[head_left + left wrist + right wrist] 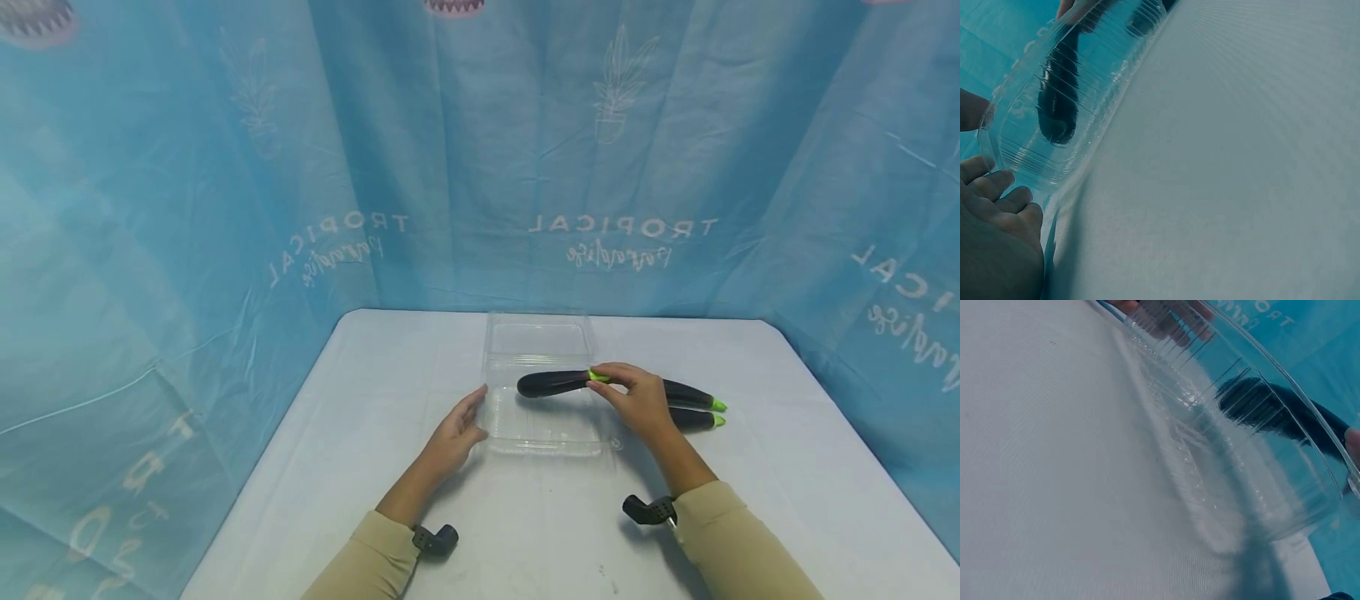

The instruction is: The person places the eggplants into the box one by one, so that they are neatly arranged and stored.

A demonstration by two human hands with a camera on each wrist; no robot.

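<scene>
My right hand (637,400) pinches a long dark eggplant (551,384) by its bright green stem end. The eggplant lies nearly level over a clear plastic container (543,447), its rounded tip pointing left. Through the clear wall, its dark body (1058,94) also shows in the left wrist view. My left hand (452,433) is at the container's left end, thumb and fingers spread apart, with fingertips right at the rim. The container's hinged lid (540,337) is folded back, away from me. Two more eggplants rest to the right, the farther one (688,395) and the nearer one (693,419), partly hidden by my right hand.
A white-covered table (360,383) carries everything. Blue printed curtains (480,167) hang behind it and along both sides. Each wrist wears a black camera mount, one at the left sleeve (356,558) and one at the right sleeve (738,542).
</scene>
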